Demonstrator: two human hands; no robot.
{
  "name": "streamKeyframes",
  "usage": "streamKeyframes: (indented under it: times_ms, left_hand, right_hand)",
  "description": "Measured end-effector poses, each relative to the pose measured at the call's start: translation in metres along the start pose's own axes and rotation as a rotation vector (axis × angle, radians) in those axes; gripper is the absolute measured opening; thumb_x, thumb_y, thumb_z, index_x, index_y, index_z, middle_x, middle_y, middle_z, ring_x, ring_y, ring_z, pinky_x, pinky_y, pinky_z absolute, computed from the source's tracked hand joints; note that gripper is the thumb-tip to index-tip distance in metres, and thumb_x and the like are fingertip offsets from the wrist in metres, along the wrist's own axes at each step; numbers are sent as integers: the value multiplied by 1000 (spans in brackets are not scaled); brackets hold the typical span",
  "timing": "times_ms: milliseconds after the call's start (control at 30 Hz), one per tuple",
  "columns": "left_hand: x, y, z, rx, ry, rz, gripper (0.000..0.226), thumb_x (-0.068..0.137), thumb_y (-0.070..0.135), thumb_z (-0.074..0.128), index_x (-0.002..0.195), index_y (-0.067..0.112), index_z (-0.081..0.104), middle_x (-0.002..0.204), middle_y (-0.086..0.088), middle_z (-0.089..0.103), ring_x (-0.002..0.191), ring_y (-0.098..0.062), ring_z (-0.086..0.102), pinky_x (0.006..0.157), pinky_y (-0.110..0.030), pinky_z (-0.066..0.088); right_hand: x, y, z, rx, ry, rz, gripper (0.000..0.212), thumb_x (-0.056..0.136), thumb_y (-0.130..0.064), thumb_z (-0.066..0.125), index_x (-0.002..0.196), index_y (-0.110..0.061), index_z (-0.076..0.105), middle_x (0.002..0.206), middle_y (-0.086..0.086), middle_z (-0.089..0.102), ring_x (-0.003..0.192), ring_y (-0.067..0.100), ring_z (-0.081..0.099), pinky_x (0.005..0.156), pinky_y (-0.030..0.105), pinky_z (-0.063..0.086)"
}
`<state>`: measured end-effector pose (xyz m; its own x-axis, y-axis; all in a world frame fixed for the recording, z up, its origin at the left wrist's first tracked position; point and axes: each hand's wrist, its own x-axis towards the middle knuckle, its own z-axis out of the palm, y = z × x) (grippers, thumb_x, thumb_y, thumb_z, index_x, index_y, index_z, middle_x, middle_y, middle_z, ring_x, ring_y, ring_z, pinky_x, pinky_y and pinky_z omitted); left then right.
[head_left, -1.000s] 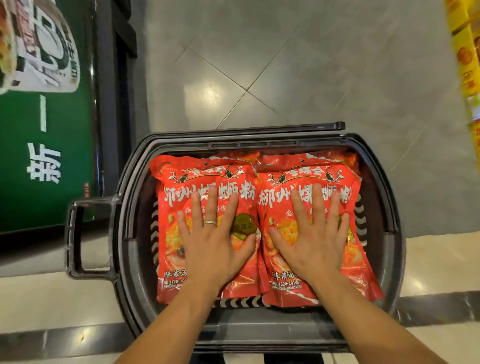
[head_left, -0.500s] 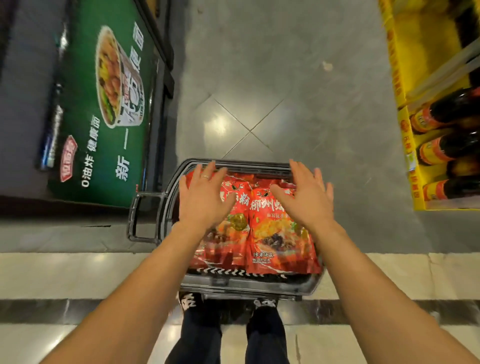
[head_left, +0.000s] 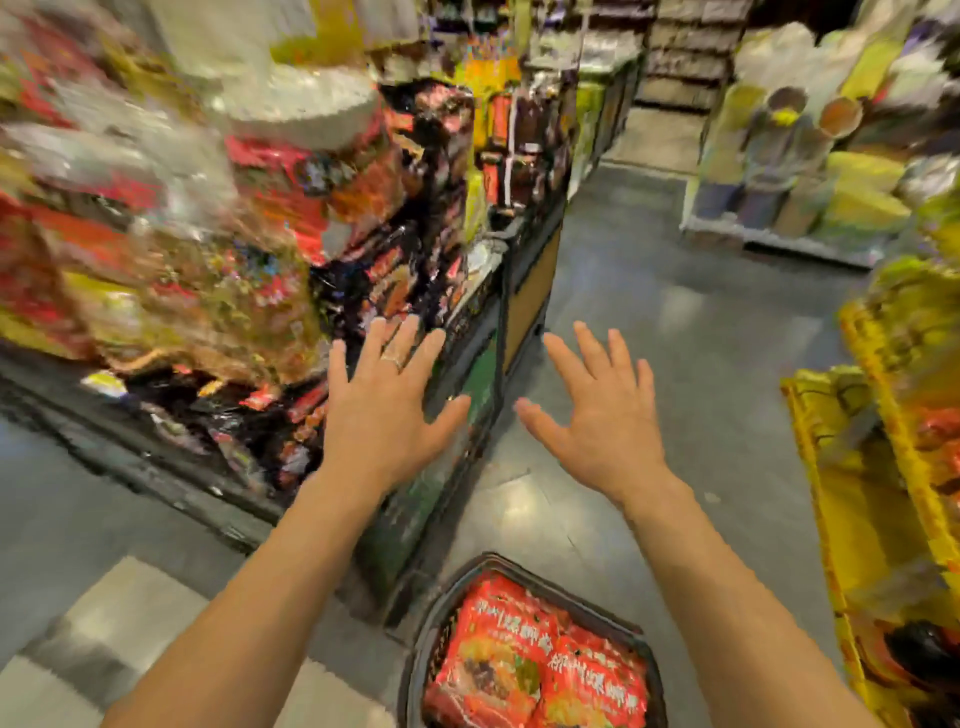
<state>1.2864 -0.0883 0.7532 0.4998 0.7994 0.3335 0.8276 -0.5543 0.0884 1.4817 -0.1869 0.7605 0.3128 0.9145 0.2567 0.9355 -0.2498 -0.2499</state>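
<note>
Red packets (head_left: 535, 660): two, flat and side by side in the basket (head_left: 423, 644), at the bottom edge of the view, below and between the forearms.
Packet axis: long axes run near-to-far, slightly slanted in the view. The printed title ends point away from the person; the near ends are cut off by the frame.
Basket: dark, standing on the grey floor (head_left: 675, 338) just beside the end of the shelf (head_left: 208, 234).
Left hand (head_left: 387, 410): raised, back up, fingers straight and spread, grasping nothing. It has a ring (head_left: 392, 359) on one finger and is in front of the shelf end.
Right hand (head_left: 602, 415): level with the left and mirroring its pose, splayed and released, over bare floor.
Hands and packets: well apart, no contact.
Shelf stock: blurred, mostly red and dark wrappers.
Right side: yellow display (head_left: 857, 493), blurred.
</note>
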Motion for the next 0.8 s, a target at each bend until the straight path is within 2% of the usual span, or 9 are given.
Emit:
streamKeyframes:
  times_ms: [133, 267, 400, 600, 700, 767, 800]
  left_hand:
    - [-29, -71, -105, 81, 86, -160, 84, 83, 75, 24, 157, 35, 26, 166, 2, 21, 154, -27, 10, 119, -59, 8]
    - [-93, -150, -183, 129, 174, -321, 83, 84, 76, 26, 157, 36, 24, 167, 3, 17, 155, -25, 7, 121, -58, 8]
    - [-166, -222, -242, 179, 174, -487, 84, 83, 76, 21, 158, 39, 13, 168, 7, 6, 155, -22, -1, 122, -55, 2]
    - [-259, -311, -309, 244, 220, -639, 90, 80, 81, 10, 158, 38, 13, 168, 7, 7, 155, -23, 0, 122, -55, 2]
    - [-288, -354, -329, 281, 212, -688, 78, 92, 75, 28, 158, 37, 12, 168, 7, 5, 155, -22, -3, 123, -55, 2]
    - [-300, -379, -335, 294, 209, -712, 77, 93, 73, 32, 158, 37, 13, 169, 6, 5, 155, -23, -3, 123, -56, 2]
    - [-304, -392, -336, 298, 204, -723, 77, 93, 73, 33, 158, 37, 13, 169, 6, 6, 155, -24, -3, 123, -57, 3]
  right_hand:
    - [11, -109, -52, 43, 66, -164, 86, 80, -77, 21, 154, -34, 30, 164, 1, 21, 152, 32, 12, 117, 58, 14]
    - [0, -216, -75, 125, 100, -294, 86, 79, -78, 20, 154, -35, 29, 164, 1, 20, 151, 33, 14, 118, 59, 15]
    - [-23, -320, -76, 193, 88, -420, 82, 84, -79, 27, 155, -40, 20, 166, -1, 14, 152, 28, 5, 120, 54, 8]
    - [-53, -463, -67, 278, 45, -566, 79, 88, -73, 40, 156, -39, 18, 167, -2, 8, 153, 26, 2, 121, 52, 7]
    - [-61, -524, -58, 291, 35, -626, 84, 85, -79, 31, 156, -37, 16, 167, -1, 7, 153, 27, 2, 121, 52, 7]
    - [-63, -559, -50, 289, 25, -656, 90, 78, -82, 19, 156, -38, 15, 167, -1, 6, 153, 27, 3, 121, 51, 6]
    - [-63, -575, -45, 285, 13, -667, 89, 79, -81, 20, 156, -38, 15, 167, -1, 6, 153, 27, 2, 121, 51, 6]
